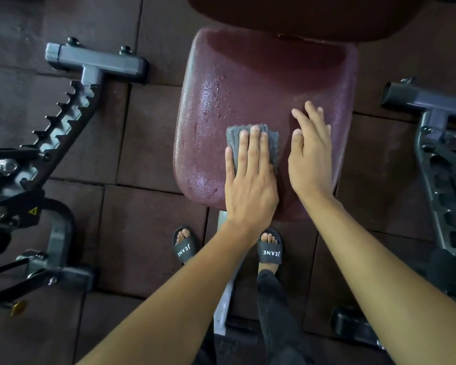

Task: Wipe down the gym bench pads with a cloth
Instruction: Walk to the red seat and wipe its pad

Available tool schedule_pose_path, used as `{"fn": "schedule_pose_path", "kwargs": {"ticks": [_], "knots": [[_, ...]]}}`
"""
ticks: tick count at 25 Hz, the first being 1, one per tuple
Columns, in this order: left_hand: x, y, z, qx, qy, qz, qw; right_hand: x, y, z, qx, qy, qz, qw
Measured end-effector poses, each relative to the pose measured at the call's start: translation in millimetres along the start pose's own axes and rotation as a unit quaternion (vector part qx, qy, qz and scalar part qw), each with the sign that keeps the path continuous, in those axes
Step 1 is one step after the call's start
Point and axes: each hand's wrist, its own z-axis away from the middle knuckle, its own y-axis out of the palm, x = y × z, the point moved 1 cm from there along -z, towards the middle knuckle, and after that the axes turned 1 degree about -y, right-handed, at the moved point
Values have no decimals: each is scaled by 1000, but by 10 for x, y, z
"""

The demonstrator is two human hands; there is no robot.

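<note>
On my feed, the far left shows a dark metal frame with a notched adjustment rack (63,119) running diagonally over the rubber floor tiles (142,143). Nearer, a black slide sandal (184,246) stands on the tiles just left of the bench's grey support beam (221,299).

The maroon seat pad (261,83) fills the middle. Its left part glistens, with water droplets (221,98) scattered toward the far side. The grey cloth (233,139) lies on the near half of the pad, left of centre. My left hand (250,180) lies flat on the cloth, fingers straight and pressing down, nothing curled around it. The other sandal (270,250) shows below that wrist, near the beam.

Just right of the cloth, my right hand (311,159) rests palm down on the bare pad, fingers extended and slightly spread, holding nothing. At the far edge a second maroon pad (300,14) overhangs the seat. On the right stands another dark machine frame (437,159).
</note>
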Motion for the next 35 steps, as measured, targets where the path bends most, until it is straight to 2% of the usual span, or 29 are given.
{"fn": "schedule_pose_path", "kwargs": {"ticks": [4,7,10,12,14,16,19,24,27,30,35], "knots": [[15,-49,0,7,12,40,999,-4,117,104,-52,-12,78,996],[345,-70,116,23,4,32,999,3,175,105,-64,-19,133,989],[863,-173,81,16,-41,13,999,0,187,108,-73,-18,142,987],[1090,-232,-226,2,-101,50,994,-4,200,96,-79,-20,149,985],[1151,-269,-635,10,-117,86,989,-5,210,90,-89,-20,153,984],[1076,-280,-950,17,-102,71,992,-3,213,97,-92,-21,154,984],[799,-242,-1132,14,-65,-8,998,-1,212,101,-88,-21,159,983],[412,-141,-718,19,71,-37,997,21,176,89,-82,-16,147,986],[558,-156,-512,16,7,-13,1000,66,100,-10,-103,1,130,986],[625,-177,-643,0,-71,-11,997,103,21,-345,-122,8,160,980],[584,-192,-1558,-8,-75,-18,997,38,139,-702,-96,3,226,969]]}}
